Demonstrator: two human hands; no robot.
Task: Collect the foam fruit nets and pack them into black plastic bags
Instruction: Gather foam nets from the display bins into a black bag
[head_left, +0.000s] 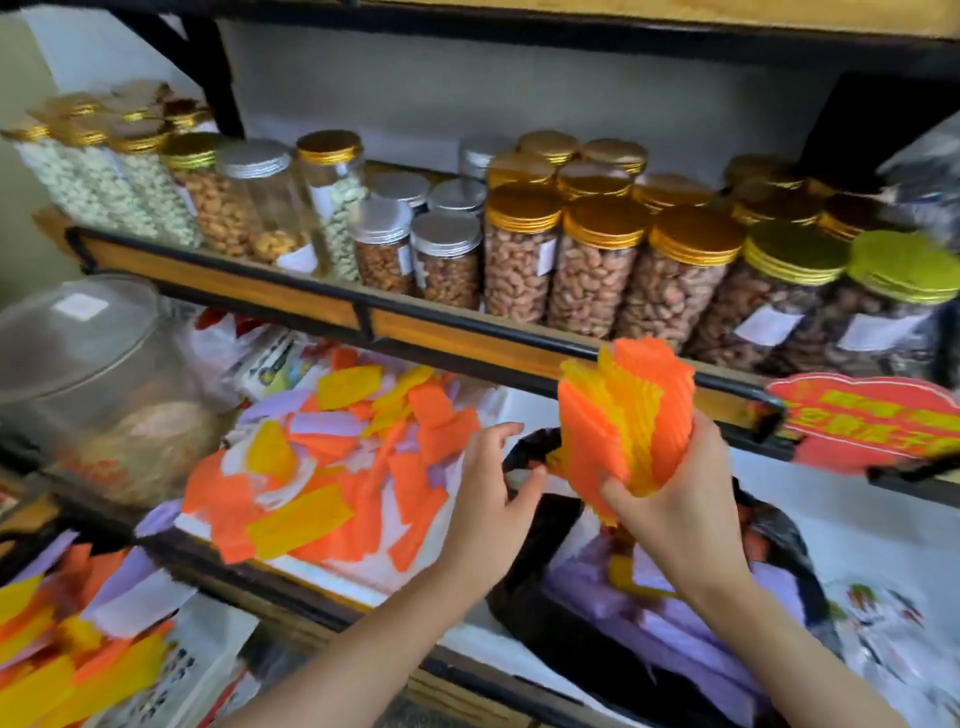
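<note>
Foam nets (626, 415), clamped in the right hand (675, 504) above the black bag (545, 525), want dropping in next; left hand (488, 493) at its rim, grip unclear.

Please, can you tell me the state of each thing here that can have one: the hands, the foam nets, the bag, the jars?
Black bag: open, purple nets inside.
Bunch of nets: orange and yellow, held over the black bag.
Right hand: grips the bunch of nets.
Left hand: at the black bag's rim; grip unclear.
Loose nets: scattered on the shelf, not yet collected.
Jars: upright, lids on.
</note>
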